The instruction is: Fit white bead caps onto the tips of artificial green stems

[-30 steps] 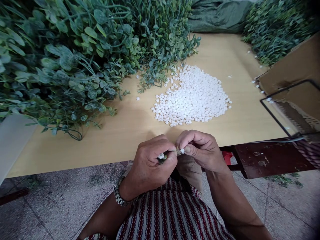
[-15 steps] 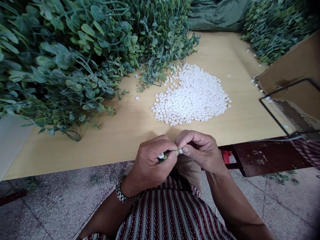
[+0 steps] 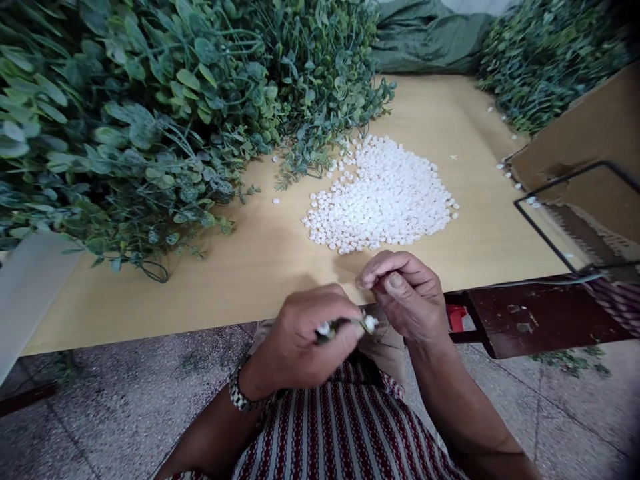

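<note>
The left hand [image 3: 317, 340] pinches a white-tipped sprig [image 3: 369, 324] while the right hand [image 3: 413, 300], fingers loosely parted, curls near white beads [image 3: 385, 197].

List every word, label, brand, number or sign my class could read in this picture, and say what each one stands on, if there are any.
There are none: no word, label, brand, number or sign can be read.
Brown cardboard: no print can be made out.
Metal wristband: no lettering can be made out.
White pieces: too small to tell whether any carry marks.
</note>
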`<act>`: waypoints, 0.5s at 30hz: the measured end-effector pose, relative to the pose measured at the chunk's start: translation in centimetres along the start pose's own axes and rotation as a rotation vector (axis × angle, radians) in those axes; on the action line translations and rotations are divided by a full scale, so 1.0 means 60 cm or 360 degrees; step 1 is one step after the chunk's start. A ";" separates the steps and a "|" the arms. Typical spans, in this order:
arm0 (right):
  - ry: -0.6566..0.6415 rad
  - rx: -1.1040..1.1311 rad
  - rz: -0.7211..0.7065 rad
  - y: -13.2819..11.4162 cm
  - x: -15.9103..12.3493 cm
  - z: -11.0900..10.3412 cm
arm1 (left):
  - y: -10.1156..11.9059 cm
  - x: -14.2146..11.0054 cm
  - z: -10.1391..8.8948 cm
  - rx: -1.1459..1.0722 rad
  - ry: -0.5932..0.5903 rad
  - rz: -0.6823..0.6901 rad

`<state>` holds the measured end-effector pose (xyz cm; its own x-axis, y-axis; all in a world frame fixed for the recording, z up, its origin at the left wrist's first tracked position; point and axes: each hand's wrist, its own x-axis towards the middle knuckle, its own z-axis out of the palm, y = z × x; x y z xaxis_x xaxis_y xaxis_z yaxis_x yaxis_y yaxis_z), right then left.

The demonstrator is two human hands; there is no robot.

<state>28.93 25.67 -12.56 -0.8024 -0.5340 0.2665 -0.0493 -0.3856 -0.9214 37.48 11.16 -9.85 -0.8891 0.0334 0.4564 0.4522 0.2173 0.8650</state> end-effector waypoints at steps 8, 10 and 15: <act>-0.0187 -0.0477 -0.0165 -0.035 -0.028 -0.029 | -0.003 -0.019 0.032 0.0055 -0.0157 -0.0153; -0.0276 -0.0453 -0.0102 -0.045 -0.036 -0.036 | -0.002 -0.015 0.033 0.0063 -0.0073 -0.0086; -0.0365 -0.0287 0.0022 -0.044 -0.054 -0.039 | 0.001 -0.008 0.036 0.0130 -0.0003 0.0025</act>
<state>30.28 30.18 -11.65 -0.6493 -0.7023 0.2918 -0.1609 -0.2481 -0.9553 37.78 13.26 -10.44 -0.8822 0.0392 0.4692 0.4588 0.2958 0.8379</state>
